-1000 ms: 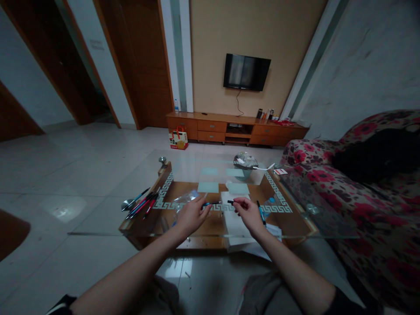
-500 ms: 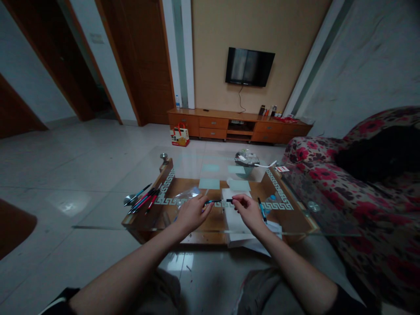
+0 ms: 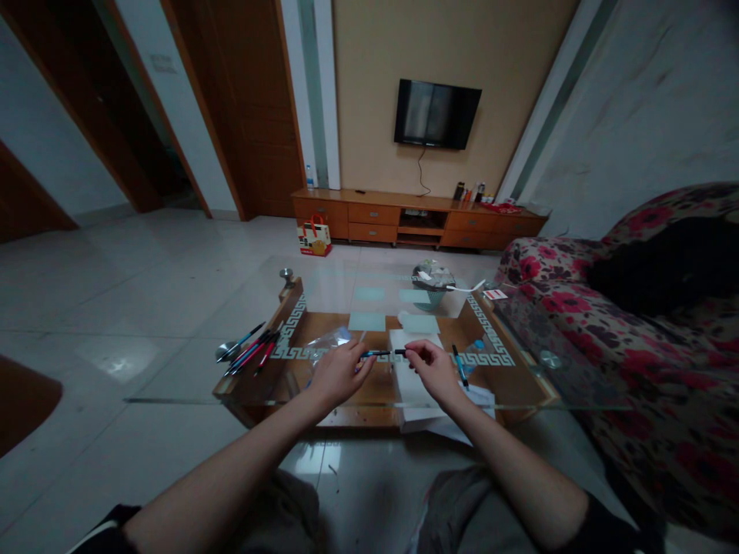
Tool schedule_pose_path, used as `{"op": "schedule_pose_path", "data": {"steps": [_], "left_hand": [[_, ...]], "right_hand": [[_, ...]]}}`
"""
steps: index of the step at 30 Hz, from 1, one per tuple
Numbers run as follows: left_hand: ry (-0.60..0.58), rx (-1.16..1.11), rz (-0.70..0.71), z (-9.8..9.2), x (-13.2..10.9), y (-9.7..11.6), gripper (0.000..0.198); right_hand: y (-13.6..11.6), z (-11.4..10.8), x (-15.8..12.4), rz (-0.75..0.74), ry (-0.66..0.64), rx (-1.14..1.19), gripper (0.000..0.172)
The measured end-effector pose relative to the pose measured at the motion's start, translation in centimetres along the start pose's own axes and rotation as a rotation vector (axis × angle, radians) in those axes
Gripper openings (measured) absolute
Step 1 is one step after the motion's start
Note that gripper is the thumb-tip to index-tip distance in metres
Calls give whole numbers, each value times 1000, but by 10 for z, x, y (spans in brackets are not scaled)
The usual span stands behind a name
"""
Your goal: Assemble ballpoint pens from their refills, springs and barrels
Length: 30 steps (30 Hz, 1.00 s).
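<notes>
My left hand is closed on a dark pen with a blue part, held level above the glass table, its tip pointing right. Between the thumb and fingertips of my right hand is a small black pen cap, lined up with the pen's tip. Only a narrow gap shows between tip and cap. Just right of my right hand lies a blue and black pen. Several black, blue, pink and red pens lie in a loose bunch at the table's left.
A crumpled clear plastic bag is behind my left hand. White paper or a box shows below my hands. Farther back stands a lined waste basket. A flowered sofa borders the table on the right.
My right hand has shifted slightly left with the cap, and the gap to the pen's tip looks a little smaller. The whole view has moved slightly.
</notes>
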<state>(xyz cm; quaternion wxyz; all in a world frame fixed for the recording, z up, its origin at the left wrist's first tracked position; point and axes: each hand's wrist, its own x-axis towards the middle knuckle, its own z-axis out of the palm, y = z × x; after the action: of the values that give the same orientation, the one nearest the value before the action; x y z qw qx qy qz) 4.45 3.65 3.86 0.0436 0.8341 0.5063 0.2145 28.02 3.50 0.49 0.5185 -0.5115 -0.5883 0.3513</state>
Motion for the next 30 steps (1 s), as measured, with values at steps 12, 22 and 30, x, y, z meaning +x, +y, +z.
{"op": "schedule_pose_path", "data": {"steps": [12, 22, 30], "left_hand": [[4, -7, 32, 3, 0, -4, 28], [-12, -29, 34, 2, -1, -2, 27], [-6, -56, 38, 1, 0, 0, 25]], "right_hand": [[5, 4, -2, 19, -64, 9, 23], [3, 3, -2, 9, -61, 4, 24], [4, 2, -2, -1, -57, -28, 23]]}}
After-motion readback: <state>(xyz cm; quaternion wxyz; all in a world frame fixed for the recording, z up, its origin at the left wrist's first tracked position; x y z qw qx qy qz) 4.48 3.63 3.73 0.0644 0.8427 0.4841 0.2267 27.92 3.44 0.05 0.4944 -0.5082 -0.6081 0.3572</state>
